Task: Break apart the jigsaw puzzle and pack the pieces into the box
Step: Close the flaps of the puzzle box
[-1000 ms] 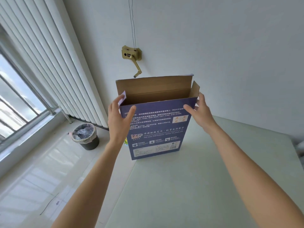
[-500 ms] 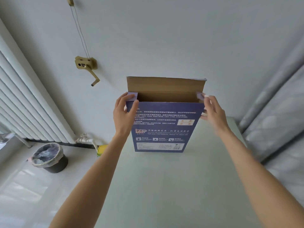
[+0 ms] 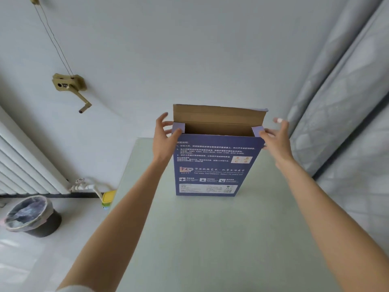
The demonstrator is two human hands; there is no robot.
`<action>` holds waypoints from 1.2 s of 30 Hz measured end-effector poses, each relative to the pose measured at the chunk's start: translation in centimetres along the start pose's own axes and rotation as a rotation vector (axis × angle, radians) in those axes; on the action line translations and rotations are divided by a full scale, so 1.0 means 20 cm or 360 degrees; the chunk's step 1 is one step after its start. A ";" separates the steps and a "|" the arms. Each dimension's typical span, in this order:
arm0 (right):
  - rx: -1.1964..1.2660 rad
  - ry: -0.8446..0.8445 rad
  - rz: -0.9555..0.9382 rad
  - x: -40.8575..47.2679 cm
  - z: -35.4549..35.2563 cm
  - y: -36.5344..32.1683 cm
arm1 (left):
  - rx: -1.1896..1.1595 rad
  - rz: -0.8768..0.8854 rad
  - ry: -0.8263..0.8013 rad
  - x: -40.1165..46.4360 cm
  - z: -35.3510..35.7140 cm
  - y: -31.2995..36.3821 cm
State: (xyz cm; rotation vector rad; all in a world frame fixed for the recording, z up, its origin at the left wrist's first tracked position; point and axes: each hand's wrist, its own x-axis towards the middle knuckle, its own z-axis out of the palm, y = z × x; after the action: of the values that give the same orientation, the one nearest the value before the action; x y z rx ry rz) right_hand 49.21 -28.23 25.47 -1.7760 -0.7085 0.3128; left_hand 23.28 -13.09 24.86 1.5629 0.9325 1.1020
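Since the earlier frames the view has swung rightward: the window is gone from the left edge, the bin (image 3: pixel 31 216) sits low at the lower left, and folds of grey curtain (image 3: pixel 341 102) now fill the right side. The box (image 3: pixel 214 165) stays upright on the pale table (image 3: pixel 210 239) at frame centre, top open, but both hands have loosened. The left hand (image 3: pixel 163 140) had been pinching its side flap; now its fingers spread wide, with only the thumb lying on the small left flap (image 3: pixel 179 127). The right hand (image 3: pixel 275 140) likewise splays its fingers, the thumb touching the small right flap (image 3: pixel 257 131), which has been folded inward.

Counted: one box, two small side flaps, one tall back flap (image 3: pixel 219 113) standing up, two hands, one bin, one brass wall crank (image 3: pixel 69 87) at the upper left, one radiator (image 3: pixel 27 165) at the left.
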 end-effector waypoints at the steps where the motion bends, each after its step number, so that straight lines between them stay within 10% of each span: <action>1: -0.0064 -0.0041 -0.0106 0.01 0.00 -0.02 | 0.0044 0.0001 -0.0063 0.03 -0.02 0.00; 12: -0.1013 -0.0099 -0.0911 0.05 0.00 -0.12 | 0.0270 0.0304 -0.0069 0.12 -0.06 0.03; 36: -0.0639 0.0010 -0.0821 0.08 -0.04 -0.10 | 0.1316 0.0970 -0.0196 0.17 -0.12 0.07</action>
State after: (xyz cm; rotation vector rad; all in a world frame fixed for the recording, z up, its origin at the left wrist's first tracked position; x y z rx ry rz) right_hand 50.33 -27.57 27.80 -1.8811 -1.2551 -0.1983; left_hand 22.15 -9.62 27.14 2.6913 0.8975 1.0472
